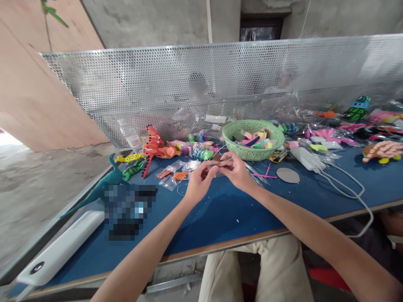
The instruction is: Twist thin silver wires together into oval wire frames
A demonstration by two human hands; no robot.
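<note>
Above the blue table, my left hand and my right hand meet in front of a green basket. Both are closed, fingertips pinching a small brown piece, mostly covered by the fingers, so its kind is unclear. Thin wires lie on the table just right of my right hand, beside pink strips and a grey oval piece. To the left of my left hand, orange pieces rest on or in clear plastic bags.
The green basket holds colourful pieces. Toy-like animal figures, including a teal dinosaur and a red figure, stand left. A white power strip with cables lies right, a white device front left. A perforated metal screen bounds the back.
</note>
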